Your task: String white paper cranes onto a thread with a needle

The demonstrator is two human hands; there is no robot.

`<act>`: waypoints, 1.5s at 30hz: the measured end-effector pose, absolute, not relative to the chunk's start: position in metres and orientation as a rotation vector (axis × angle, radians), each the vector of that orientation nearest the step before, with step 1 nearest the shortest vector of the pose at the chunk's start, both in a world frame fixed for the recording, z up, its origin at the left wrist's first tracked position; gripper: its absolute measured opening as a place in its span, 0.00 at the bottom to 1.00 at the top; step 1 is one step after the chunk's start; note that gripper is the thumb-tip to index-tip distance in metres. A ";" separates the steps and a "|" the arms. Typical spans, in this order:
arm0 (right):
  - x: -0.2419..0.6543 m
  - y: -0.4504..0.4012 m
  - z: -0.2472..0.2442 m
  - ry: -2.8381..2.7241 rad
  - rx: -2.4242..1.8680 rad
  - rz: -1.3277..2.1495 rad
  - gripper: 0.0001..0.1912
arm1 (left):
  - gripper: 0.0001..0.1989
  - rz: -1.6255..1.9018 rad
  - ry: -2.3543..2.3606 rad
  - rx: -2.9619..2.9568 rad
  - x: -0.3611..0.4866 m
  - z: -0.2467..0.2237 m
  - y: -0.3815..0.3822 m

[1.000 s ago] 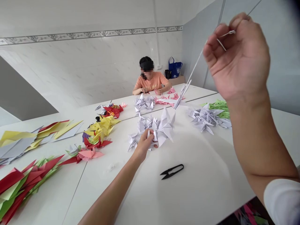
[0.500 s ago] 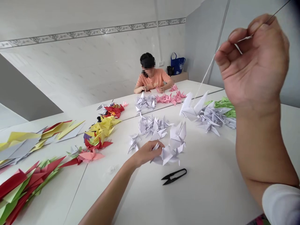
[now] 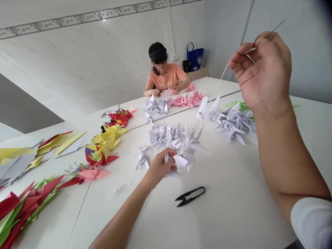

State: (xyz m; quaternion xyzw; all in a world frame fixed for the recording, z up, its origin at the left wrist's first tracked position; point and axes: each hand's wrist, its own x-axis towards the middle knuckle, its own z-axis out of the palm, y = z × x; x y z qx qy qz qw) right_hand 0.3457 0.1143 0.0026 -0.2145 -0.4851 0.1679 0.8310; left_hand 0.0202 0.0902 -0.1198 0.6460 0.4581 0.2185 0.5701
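Note:
High on the right, my right hand (image 3: 264, 69) pinches a needle (image 3: 277, 27) with white thread (image 3: 220, 80) trailing from it. The thread slants down to a white paper crane (image 3: 208, 110), whose wings point up. My left hand (image 3: 162, 164) is closed around white paper cranes (image 3: 185, 155) strung close together, low over the table. Where the thread runs between that upper crane and the cranes at my left hand cannot be made out. Black thread snips (image 3: 190, 196) lie on the table just in front of my left hand.
White cranes (image 3: 166, 135) lie in heaps beyond my left hand, with more (image 3: 234, 121) at right. Yellow cranes (image 3: 110, 140) and folded red and green paper (image 3: 28, 207) are at left. Across the white table (image 3: 233, 214) a person (image 3: 166, 76) handles pink cranes (image 3: 186, 100).
My right hand has come lower and slightly left with the needle and thread. The cranes at my left hand have shifted left and turned, and the view has tilted a little.

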 end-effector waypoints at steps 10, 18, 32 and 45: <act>0.329 0.109 0.004 -1.102 -0.410 0.406 0.04 | 0.12 0.623 1.151 1.454 0.021 -0.127 0.096; 0.312 0.094 0.009 -1.131 -0.384 0.442 0.08 | 0.12 0.646 1.155 1.409 0.022 -0.132 0.092; 0.323 0.102 0.006 -1.123 -0.424 0.411 0.08 | 0.10 0.644 0.947 1.329 0.022 -0.127 0.085; 0.320 0.100 0.009 -1.098 -0.382 0.450 0.09 | 0.24 0.545 0.728 1.449 0.020 -0.119 0.081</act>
